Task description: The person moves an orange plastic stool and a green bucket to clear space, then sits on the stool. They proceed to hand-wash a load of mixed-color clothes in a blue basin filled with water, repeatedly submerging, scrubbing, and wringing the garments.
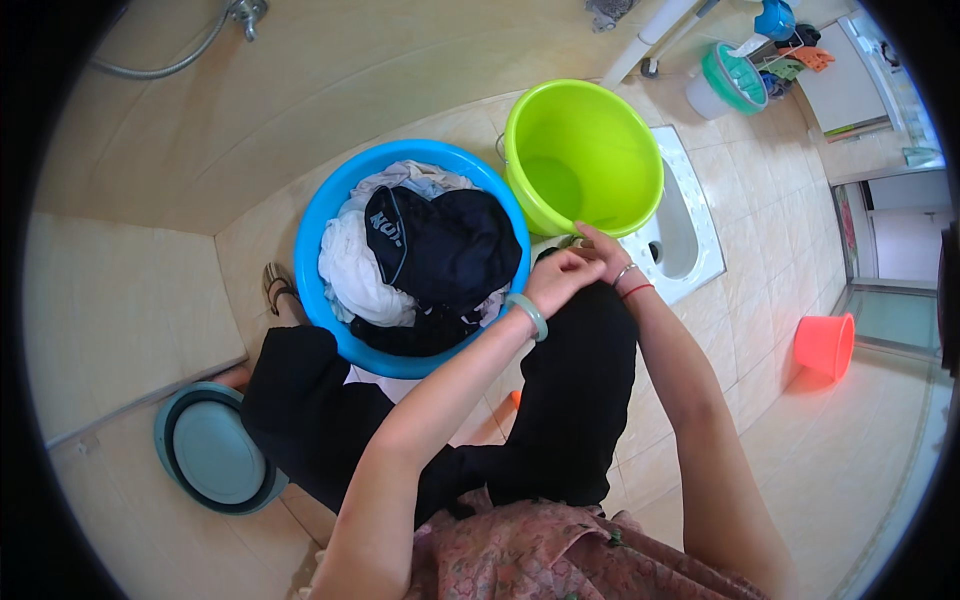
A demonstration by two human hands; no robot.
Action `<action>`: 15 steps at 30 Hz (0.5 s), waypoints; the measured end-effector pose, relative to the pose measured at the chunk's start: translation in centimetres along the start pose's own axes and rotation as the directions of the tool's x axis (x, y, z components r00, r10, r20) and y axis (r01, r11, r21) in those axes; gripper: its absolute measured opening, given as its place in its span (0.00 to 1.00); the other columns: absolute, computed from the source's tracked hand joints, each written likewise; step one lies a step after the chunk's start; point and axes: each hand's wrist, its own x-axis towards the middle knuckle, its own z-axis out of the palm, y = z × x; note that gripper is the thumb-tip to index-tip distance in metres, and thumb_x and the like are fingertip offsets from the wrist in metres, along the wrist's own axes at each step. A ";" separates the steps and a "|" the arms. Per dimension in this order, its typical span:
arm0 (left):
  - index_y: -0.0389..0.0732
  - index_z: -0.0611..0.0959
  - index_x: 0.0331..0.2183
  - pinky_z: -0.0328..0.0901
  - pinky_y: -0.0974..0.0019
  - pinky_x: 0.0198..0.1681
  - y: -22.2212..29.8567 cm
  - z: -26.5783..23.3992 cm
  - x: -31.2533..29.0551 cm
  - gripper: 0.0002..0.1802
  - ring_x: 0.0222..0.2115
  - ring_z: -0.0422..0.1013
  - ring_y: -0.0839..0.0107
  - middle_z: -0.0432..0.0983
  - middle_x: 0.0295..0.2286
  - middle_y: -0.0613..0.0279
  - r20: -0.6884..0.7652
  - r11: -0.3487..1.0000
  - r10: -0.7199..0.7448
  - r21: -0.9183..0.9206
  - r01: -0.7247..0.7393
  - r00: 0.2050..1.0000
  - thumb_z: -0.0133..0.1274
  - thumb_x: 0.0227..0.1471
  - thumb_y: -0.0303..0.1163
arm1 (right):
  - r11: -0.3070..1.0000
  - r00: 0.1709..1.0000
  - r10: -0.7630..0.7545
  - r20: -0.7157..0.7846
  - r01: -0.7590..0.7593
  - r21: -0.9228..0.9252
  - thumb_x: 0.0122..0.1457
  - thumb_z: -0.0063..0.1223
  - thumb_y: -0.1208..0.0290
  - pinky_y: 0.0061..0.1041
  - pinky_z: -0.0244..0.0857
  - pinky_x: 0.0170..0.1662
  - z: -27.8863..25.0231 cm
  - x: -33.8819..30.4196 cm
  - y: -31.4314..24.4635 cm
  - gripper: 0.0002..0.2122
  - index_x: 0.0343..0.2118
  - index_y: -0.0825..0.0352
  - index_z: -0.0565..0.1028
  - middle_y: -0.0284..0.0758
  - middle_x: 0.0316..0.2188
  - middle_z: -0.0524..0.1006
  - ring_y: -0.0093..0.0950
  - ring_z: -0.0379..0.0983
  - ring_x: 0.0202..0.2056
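Observation:
My left hand [565, 279], with a pale green bangle on its wrist, is above my right knee. Its fingers are curled in against my right hand, and whatever they may hold is hidden. My right hand [606, 254] wears a silver bangle and a red cord; its visible fingers stretch toward the near rim of a lime-green bucket [548, 125]. I cannot tell whether they touch it. To the left stands a blue basin [312, 215] heaped with laundry: a dark navy garment [455, 240] on top, white clothes [350, 262] beside it and black cloth below.
A white squat toilet [680, 190] is set in the tiled floor beside the bucket. A grey-green folding basin [215, 450] lies near my left leg. Farther right are a pink-orange bucket [825, 346] and a lined waste bin [715, 95]. A shower hose [170, 68] hangs at the upper left.

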 end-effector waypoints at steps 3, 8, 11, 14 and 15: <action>0.38 0.81 0.29 0.62 0.75 0.36 1.7 0.3 -2.4 0.21 0.29 0.68 0.79 0.74 0.26 0.67 0.019 0.966 -0.109 0.237 0.102 0.994 0.61 0.45 0.49 | 0.999 0.999 0.038 -0.018 -0.038 -0.026 0.51 0.57 0.48 0.43 0.63 0.52 0.8 -0.7 -0.1 0.40 0.56 0.74 0.54 0.49 0.48 0.68 0.40 0.66 0.50; 0.38 0.82 0.30 0.64 0.72 0.37 3.9 -1.3 -3.4 0.22 0.30 0.70 0.77 0.76 0.28 0.64 0.136 0.947 -0.095 0.317 0.047 0.986 0.62 0.44 0.48 | 0.964 0.993 0.119 0.023 -0.122 0.238 0.58 0.48 0.52 0.40 0.63 0.51 1.6 -0.6 -0.8 0.31 0.53 0.74 0.57 0.50 0.44 0.72 0.42 0.70 0.46; 0.38 0.82 0.29 0.65 0.70 0.35 4.9 -2.5 -3.7 0.19 0.28 0.71 0.75 0.77 0.25 0.62 0.181 0.908 -0.037 0.418 -0.043 0.983 0.62 0.45 0.45 | 0.931 0.993 0.116 0.028 -0.119 0.345 0.62 0.41 0.56 0.41 0.62 0.52 1.4 -0.8 -1.2 0.24 0.52 0.72 0.58 0.50 0.45 0.72 0.43 0.69 0.47; 0.38 0.82 0.27 0.66 0.67 0.32 5.2 -3.3 -3.7 0.15 0.25 0.72 0.71 0.76 0.21 0.60 0.154 0.846 -0.027 0.529 -0.059 0.988 0.60 0.46 0.41 | 0.914 0.991 0.127 0.042 -0.133 0.382 0.63 0.38 0.59 0.42 0.60 0.54 2.5 -1.5 -1.3 0.21 0.51 0.71 0.58 0.51 0.46 0.72 0.44 0.68 0.49; 0.37 0.81 0.27 0.66 0.67 0.32 5.4 -3.2 -4.2 0.14 0.25 0.72 0.70 0.76 0.21 0.59 0.114 0.843 0.038 0.530 -0.093 0.993 0.60 0.46 0.40 | 0.913 0.990 0.130 0.047 -0.138 0.385 0.63 0.38 0.59 0.43 0.59 0.54 2.8 -1.7 -1.3 0.21 0.51 0.71 0.58 0.51 0.46 0.72 0.44 0.67 0.50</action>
